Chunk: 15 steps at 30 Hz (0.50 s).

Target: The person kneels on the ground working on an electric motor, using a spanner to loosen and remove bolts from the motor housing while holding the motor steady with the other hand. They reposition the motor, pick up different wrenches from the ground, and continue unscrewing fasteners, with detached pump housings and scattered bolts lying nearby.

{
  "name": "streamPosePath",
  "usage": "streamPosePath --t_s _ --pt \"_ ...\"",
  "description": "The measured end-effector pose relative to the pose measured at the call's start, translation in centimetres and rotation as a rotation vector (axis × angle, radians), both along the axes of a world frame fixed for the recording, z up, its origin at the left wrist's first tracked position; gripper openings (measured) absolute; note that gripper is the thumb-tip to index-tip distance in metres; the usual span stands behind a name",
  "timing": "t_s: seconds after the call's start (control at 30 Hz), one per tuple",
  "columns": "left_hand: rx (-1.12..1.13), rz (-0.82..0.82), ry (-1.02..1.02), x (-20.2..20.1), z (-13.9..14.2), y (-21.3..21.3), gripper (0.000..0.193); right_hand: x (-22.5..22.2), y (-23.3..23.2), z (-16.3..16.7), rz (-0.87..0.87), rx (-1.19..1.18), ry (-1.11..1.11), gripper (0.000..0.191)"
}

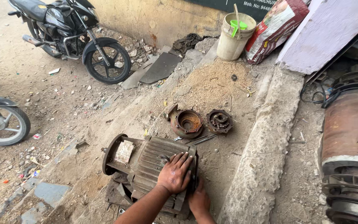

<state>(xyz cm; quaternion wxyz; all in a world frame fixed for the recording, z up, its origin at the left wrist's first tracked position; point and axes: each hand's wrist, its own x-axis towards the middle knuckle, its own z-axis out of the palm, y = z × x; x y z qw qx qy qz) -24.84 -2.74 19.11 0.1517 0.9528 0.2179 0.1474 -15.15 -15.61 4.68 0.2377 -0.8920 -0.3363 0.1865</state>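
Two motorcycles: one black (69,35) parked at upper left by the yellowish wall (154,18), only the wheel of another (1,122) at the left edge. Large rusty drum-shaped machine (349,141) at the right edge, beyond a rough concrete kerb (262,153). Finned grey motor housing (146,164) lying on its side on the dirt at lower centre, flanged open end turned left. Printed sack (276,27) leaning beside a pale bucket (233,39) at the top, green scoop (238,25) inside it. Two rusty round end covers (187,122) (219,121) side by side on the sawdust just beyond the housing. Left hand (174,173) flat on the fins, fingers spread, pressing and not clamped round anything. Right hand (199,201) low against the housing's near end, fingers hidden, grip impossible to tell.
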Motion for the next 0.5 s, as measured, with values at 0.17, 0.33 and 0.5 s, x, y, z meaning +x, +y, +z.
streamPosePath --t_s 0.17,0.33,0.5 --pt "-0.046 0.013 -0.019 3.1 0.0 1.7 0.062 3.3 1.1 -0.1 0.038 -0.082 -0.04 0.067" --pt "-0.034 0.011 -0.012 5.7 -0.9 -1.1 0.062 5.7 -3.3 -0.9 -0.135 -0.072 0.048 0.065" --pt "-0.028 0.005 -0.02 4.6 -1.4 -1.3 0.062 10.7 -6.3 2.4 0.083 -0.343 0.107 0.04"
